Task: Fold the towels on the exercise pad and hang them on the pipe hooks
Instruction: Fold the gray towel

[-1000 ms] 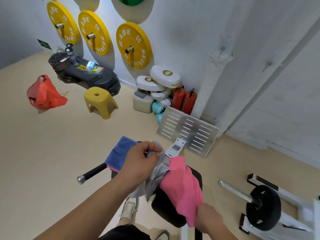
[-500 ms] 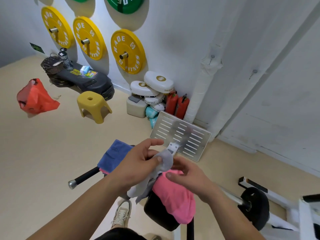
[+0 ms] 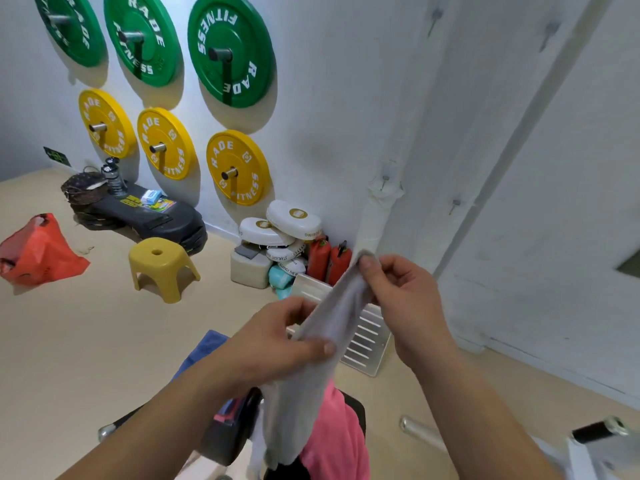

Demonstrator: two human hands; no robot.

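A grey towel (image 3: 313,368) hangs in the air between both hands. My left hand (image 3: 266,344) pinches its middle edge, and my right hand (image 3: 401,292) pinches its upper corner, higher and to the right. Below them a pink towel (image 3: 334,434) lies draped over the black exercise pad (image 3: 228,434). A blue towel (image 3: 202,351) lies on the pad's far left, partly hidden by my left arm. The white wrapped pipe (image 3: 381,216) runs up the wall behind, with small metal hooks (image 3: 383,180) sticking out of it.
A slotted metal plate (image 3: 363,337) leans by the pipe's foot. White boxing pads (image 3: 291,220), two red extinguishers (image 3: 329,258), a yellow stool (image 3: 161,266) and a red bag (image 3: 38,252) stand on the beige floor. Weight plates (image 3: 237,166) hang on the wall.
My hands lifted the grey towel off the pad and drew it apart, my right hand rising to the upper right. The view tilted upward toward the wall.
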